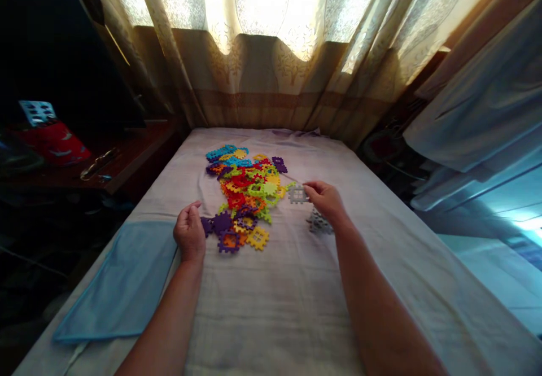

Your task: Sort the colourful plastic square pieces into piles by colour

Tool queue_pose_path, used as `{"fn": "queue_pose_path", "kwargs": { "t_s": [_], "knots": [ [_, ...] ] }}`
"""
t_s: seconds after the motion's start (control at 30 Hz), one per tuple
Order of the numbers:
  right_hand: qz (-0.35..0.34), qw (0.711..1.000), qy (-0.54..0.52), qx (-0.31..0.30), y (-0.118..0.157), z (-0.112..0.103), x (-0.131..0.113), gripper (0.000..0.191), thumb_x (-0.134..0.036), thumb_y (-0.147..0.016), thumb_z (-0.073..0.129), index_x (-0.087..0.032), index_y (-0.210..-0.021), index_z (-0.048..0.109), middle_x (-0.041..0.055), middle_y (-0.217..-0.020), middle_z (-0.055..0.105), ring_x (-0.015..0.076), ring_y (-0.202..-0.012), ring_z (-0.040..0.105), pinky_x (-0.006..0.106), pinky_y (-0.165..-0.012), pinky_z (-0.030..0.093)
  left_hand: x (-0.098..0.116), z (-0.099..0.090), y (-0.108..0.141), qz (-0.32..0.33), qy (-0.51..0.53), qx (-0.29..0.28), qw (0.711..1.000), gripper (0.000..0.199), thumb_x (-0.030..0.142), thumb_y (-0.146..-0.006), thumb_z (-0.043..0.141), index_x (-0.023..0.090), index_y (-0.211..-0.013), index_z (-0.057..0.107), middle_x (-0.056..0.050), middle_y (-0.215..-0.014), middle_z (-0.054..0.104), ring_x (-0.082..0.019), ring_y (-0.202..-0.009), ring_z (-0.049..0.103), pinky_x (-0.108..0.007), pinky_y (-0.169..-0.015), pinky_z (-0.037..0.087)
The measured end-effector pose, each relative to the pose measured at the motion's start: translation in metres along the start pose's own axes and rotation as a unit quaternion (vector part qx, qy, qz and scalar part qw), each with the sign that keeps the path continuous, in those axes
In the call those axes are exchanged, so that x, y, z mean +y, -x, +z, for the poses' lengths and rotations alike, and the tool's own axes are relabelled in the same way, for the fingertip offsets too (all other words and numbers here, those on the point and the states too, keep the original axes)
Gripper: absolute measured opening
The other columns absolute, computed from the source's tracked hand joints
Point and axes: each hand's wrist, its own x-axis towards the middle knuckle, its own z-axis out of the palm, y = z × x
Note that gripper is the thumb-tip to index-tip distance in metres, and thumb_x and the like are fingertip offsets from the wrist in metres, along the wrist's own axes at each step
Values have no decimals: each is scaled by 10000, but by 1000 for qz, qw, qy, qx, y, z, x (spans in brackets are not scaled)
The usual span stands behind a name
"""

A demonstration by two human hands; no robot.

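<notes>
My right hand (324,198) pinches a grey square interlocking plastic tile (298,195) with a window-like cut-out, at the right side of a colourful heap. Under and beside that wrist lies a small stack of grey tiles (319,222). My left hand (189,232) is curled closed at the heap's left edge, next to purple tiles (221,223); whatever its fingers may hold is hidden. Red tiles (236,200), lime green tiles (256,189) and blue tiles (220,152) overlap in the heap. A yellow tile (258,238) lies at its near end.
A pale sheet (271,308) covers the table or bed surface. On the left lies a light blue cloth-like pad (122,280) with a cord. Patterned curtains (254,77) hang at the back. A dark wooden stand (127,161) with a red container (63,141) is at far left.
</notes>
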Motion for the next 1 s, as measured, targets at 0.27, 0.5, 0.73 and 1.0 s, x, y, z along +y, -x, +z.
{"fn": "queue_pose_path", "kwargs": {
  "t_s": [0.27,0.5,0.73,1.0],
  "knots": [
    [89,995,26,34,-2,-46,59,311,-372,-728,554,-180,-837,772,32,-701,738,166,-637,640,259,-623,475,18,-7,13,218,-85,-77,969,323,395,-925,446,188,-939,694,-90,-1005,742,-211,-991,683,-359,-938,507],
    [111,982,107,111,-4,-50,78,350,-388,-766,518,-213,-910,786,83,-904,778,235,-826,690,321,-732,497,37,-6,45,447,-200,-291,822,416,481,-884,550,249,-1211,659,-110,-1294,663,-300,-1264,556,-534,-1157,275],
    [120,955,45,266,-1,-44,107,468,-439,-773,427,-166,-947,765,120,-864,771,244,-786,687,332,-734,516,33,10,48,468,-309,-333,758,301,311,-918,515,307,-1138,720,-99,-1379,610,-312,-1312,518,-582,-1131,288],
    [128,948,7,292,-3,-39,102,514,-464,-785,418,-126,-992,744,166,-925,760,272,-802,699,367,-783,512,43,21,3,375,-293,-338,812,272,268,-843,493,290,-939,747,-71,-1257,691,-287,-1232,583,-572,-1109,323]
  ]
}}
